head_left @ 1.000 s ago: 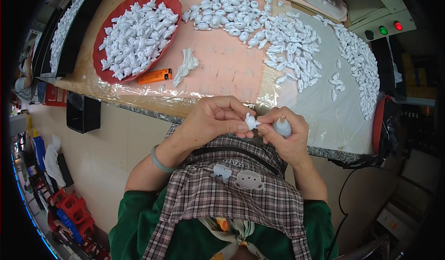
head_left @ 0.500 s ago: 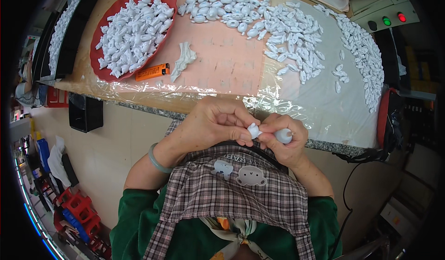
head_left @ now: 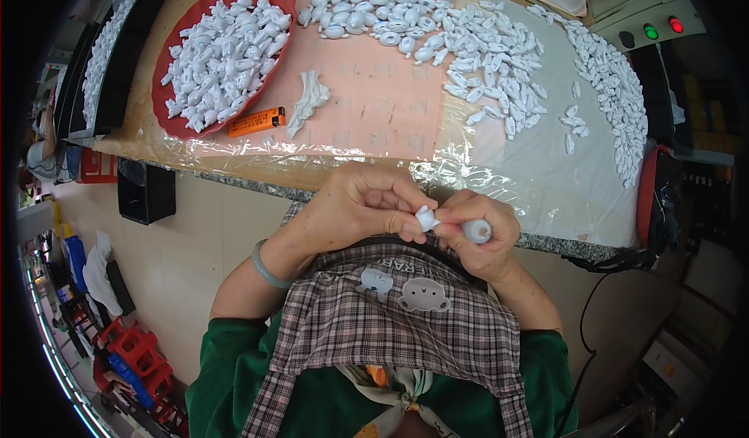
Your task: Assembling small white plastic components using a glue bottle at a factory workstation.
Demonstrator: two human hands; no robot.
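Just in front of the table edge, my two hands meet over a small white plastic figure piece (head_left: pixel 425 217). My left hand (head_left: pixel 365 204) pinches this rounded piece between thumb and fingers. Against its right side press the thumb and fingertips of my right hand (head_left: pixel 490 226); a small white bit shows between them, too small to make out. A whitish, rounded squeeze bottle (head_left: pixel 477 230) is tucked in my right hand, its end facing up. Most of the bottle is hidden by the fingers.
On the plastic-covered table (head_left: pixel 374 118) stands a red scalloped bowl (head_left: pixel 161 87) heaped with white pieces. Beside it lie an orange lighter (head_left: pixel 256 122) and a crumpled white cloth (head_left: pixel 310 102). Piles of rounded pieces (head_left: pixel 367 5) and slender pieces (head_left: pixel 499 63) spread behind; more (head_left: pixel 612 95) lie right.
The white piece has turned slightly in my fingers, and the bottle has tilted a little in my right hand. Both hands stay in nearly the same place.
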